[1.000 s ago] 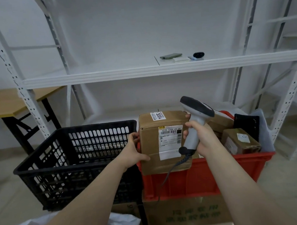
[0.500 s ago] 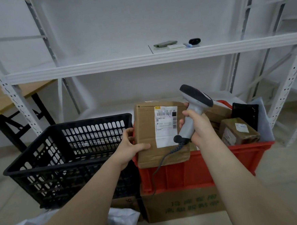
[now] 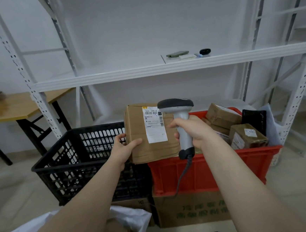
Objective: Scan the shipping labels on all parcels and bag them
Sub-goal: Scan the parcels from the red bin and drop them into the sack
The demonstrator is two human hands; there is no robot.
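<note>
Left hand, fingers clamped on the box above the red crate, has turned its label upright toward the scanner gripped by the right hand: scan likely imminent, white bag waits below.

both bare forearms reach forward and up from the lower frame. the left hand is cupped, thumb laid forward and fingers curled behind what it grips. the right hand is closed in a fist, knuckles up, wrist slightly bent, forearm angling in from the lower right.
</note>
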